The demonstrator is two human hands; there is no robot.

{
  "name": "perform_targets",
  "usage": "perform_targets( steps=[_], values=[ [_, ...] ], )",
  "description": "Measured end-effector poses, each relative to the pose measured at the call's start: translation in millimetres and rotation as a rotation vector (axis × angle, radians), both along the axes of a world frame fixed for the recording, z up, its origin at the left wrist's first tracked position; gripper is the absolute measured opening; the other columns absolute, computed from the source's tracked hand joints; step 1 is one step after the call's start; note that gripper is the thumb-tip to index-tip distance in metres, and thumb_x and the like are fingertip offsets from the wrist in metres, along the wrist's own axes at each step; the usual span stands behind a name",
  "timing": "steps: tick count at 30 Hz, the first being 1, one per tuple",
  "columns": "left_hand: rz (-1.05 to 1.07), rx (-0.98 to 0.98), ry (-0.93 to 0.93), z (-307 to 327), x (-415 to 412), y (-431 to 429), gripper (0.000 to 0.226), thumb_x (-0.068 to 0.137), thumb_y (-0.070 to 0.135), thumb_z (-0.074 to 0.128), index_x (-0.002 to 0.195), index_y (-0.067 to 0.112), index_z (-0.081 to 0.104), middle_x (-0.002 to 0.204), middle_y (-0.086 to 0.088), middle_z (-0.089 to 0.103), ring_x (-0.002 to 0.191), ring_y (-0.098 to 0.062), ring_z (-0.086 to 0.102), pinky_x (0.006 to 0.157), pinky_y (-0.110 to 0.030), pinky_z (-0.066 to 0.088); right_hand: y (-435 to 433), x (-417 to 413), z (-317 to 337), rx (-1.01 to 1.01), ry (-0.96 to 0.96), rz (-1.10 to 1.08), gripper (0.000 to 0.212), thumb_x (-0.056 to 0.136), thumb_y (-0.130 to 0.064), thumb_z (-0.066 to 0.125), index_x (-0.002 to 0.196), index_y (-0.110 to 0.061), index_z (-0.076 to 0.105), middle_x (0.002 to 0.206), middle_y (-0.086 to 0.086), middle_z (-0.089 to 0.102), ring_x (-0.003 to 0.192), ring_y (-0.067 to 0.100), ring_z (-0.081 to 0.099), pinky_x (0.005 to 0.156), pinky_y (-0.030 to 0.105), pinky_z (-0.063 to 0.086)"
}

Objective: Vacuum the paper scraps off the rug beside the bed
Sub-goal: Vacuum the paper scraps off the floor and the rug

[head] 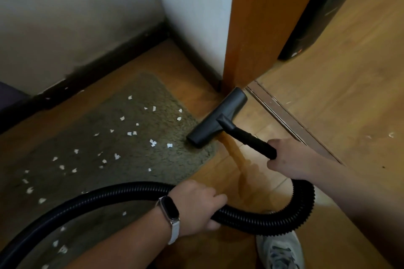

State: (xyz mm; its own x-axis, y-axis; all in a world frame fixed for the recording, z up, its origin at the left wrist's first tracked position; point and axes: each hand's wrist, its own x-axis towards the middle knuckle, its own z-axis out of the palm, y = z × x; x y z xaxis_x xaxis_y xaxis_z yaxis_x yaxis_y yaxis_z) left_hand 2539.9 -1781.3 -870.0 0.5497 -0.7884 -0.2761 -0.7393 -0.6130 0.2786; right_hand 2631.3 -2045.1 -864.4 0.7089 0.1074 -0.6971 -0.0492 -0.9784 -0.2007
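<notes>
2 hands work: right hand (290, 158) grips the wand (251, 141), left hand (197, 205) clasps the hose (301, 209); nozzle (216, 119) touches the rug (135, 148) edge, beside paper scraps (153, 142).

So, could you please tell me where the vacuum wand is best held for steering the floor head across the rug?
Grip the rigid black wand at its rear end, from above and behind, as the right hand does. It slopes straight down to the floor head, so pushes carry through.
</notes>
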Motion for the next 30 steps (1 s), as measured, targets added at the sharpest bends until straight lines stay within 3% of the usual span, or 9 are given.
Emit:
perform_targets(
  steps=[3,5,7,9,12,15,20,27,30],
  values=[
    [0.014,-0.004,0.053,3,3,17,0.039,0.081,0.048,0.058,0.11,0.022,0.052,0.091,0.002,0.062,0.076,-0.021,0.06,0.065,-0.035,0.049,6,-1,7,0.011,0.021,0.056,0.014,0.084,-0.027,0.065,0.093,-0.023,0.055,0.077,-0.001,0.06,0.059,0.012,0.057,0.048,0.022,0.038],
    [0.052,0.01,0.062,3,1,46,0.035,0.077,0.051,0.06,0.101,0.027,0.052,0.084,0.008,0.061,0.071,-0.016,0.06,0.061,-0.031,0.047,16,4,15,0.048,0.022,0.054,0.012,0.083,-0.023,0.066,0.089,-0.023,0.056,0.074,-0.002,0.057,0.056,0.012,0.054,0.048,0.021,0.037],
    [0.17,0.014,0.077,7,0,84,0.032,0.074,0.06,0.058,0.088,0.033,0.051,0.076,0.013,0.058,0.065,-0.008,0.059,0.055,-0.023,0.043,28,11,26,0.036,0.012,0.097,0.012,0.084,-0.021,0.065,0.088,-0.026,0.055,0.072,-0.002,0.056,0.055,0.012,0.054,0.048,0.022,0.038],
    [0.364,0.107,0.131,17,-1,131,0.038,0.079,0.072,0.051,0.094,0.037,0.05,0.085,0.017,0.056,0.075,-0.001,0.056,0.061,-0.019,0.04,39,20,36,-0.004,-0.015,0.18,0.014,0.083,-0.022,0.063,0.09,-0.028,0.053,0.076,-0.001,0.058,0.06,0.015,0.058,0.05,0.028,0.044],
    [0.572,0.194,0.23,28,-15,192,0.054,0.07,0.088,0.03,0.1,0.044,0.043,0.092,0.021,0.052,0.08,0.005,0.05,0.067,-0.014,0.039,65,29,52,-0.093,-0.042,0.332,0.024,0.085,-0.027,0.06,0.108,-0.031,0.053,0.084,-0.002,0.056,0.07,0.016,0.059,0.063,0.038,0.054],
    [0.593,0.175,0.244,38,-24,216,0.074,0.057,0.093,0.014,0.104,0.044,0.044,0.094,0.021,0.053,0.083,0.006,0.051,0.075,-0.016,0.044,115,34,69,-0.247,-0.093,0.476,0.041,0.09,-0.035,0.054,0.13,-0.035,0.045,0.084,-0.006,0.054,0.07,0.014,0.058,0.054,0.032,0.05],
    [0.605,0.099,0.218,41,-40,236,0.07,0.072,0.088,0.038,0.124,0.041,0.043,0.11,0.017,0.06,0.096,-0.003,0.057,0.081,-0.025,0.047,195,43,93,-0.24,-0.143,0.664,0.037,0.088,-0.034,0.056,0.124,-0.034,0.045,0.079,-0.006,0.055,0.064,0.012,0.055,0.052,0.03,0.046],
    [0.771,0.025,0.143,55,-55,271,0.083,0.08,0.07,0.053,0.146,0.033,0.019,0.113,0.013,0.061,0.098,-0.007,0.059,0.085,-0.027,0.046,267,55,124,-0.222,-0.145,0.77,0.011,0.093,-0.044,0.053,0.098,-0.037,0.046,0.081,-0.007,0.059,0.069,0.009,0.059,0.059,0.03,0.053],
    [0.805,0.031,0.082,52,-48,274,0.092,0.084,0.064,0.053,0.152,0.032,-0.001,0.121,0.013,0.057,0.1,-0.007,0.058,0.089,-0.03,0.046,276,69,117,-0.172,-0.124,0.735,0.032,0.096,-0.062,0.042,0.095,-0.032,0.055,0.083,-0.006,0.06,0.072,0.011,0.06,0.065,0.032,0.052]
  ],
)
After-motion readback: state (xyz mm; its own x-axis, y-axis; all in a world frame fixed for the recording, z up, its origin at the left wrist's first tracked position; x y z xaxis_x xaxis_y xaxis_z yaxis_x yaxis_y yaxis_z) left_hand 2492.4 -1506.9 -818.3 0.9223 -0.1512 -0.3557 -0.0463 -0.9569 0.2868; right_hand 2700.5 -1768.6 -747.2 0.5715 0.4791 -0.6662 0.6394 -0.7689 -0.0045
